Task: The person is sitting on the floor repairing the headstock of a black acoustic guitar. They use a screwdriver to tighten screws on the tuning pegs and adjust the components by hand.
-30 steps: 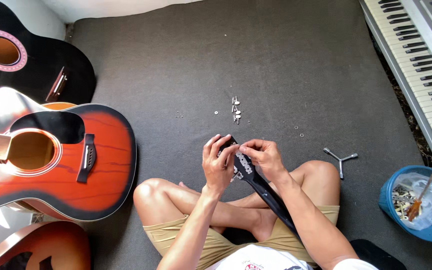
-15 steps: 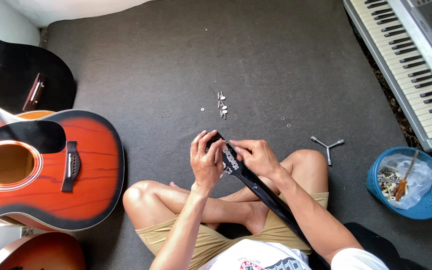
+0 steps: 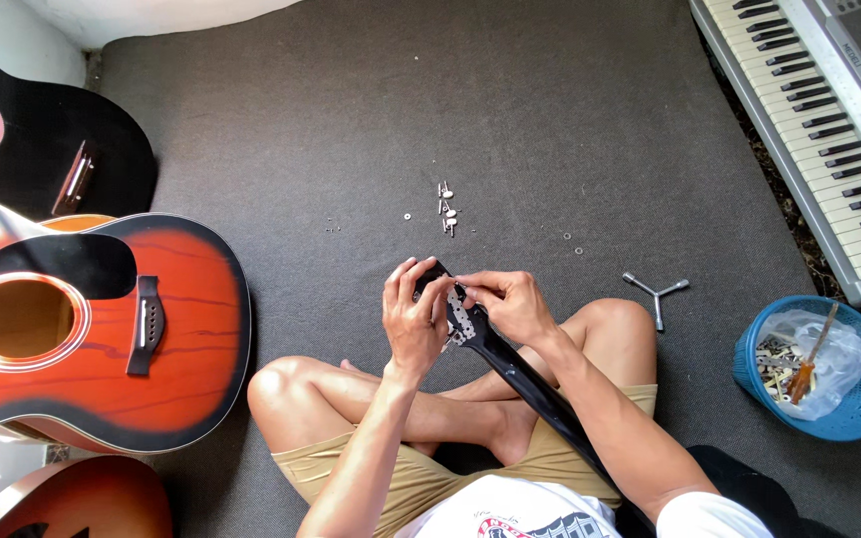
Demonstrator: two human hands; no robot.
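While the person sits cross-legged on the dark grey carpet [image 3: 281, 120], both hands are up at the head end of a black guitar neck [image 3: 525, 374] that runs from the lap out over the shins. Left hand [image 3: 413, 317] curled round the headstock [image 3: 458, 317], gripping it from the left side; right hand [image 3: 510, 304] pinched narrow, fingertips on a small part at the headstock's top edge — can't tell what the part is, too small. Progress, judged: several small tuning pegs [image 3: 446, 209] lie loose on the carpet just beyond the hands, w/ a few washers [image 3: 572, 242] scattered right of them, so hardware work is partway; whether pegs are coming off or going on, can't say. Three-armed wrench [image 3: 656, 293] lies untouched near the right knee. Blue basket [image 3: 814, 367] at right holds a plastic bag of bits. Sunburst guitar [image 3: 92, 329] lies at left, black guitar [image 3: 42, 139] farther back, both cut off by the frame. Keyboard [image 3: 819, 130] at far right, partly out of frame. Neck's lower end hidden under the right arm.
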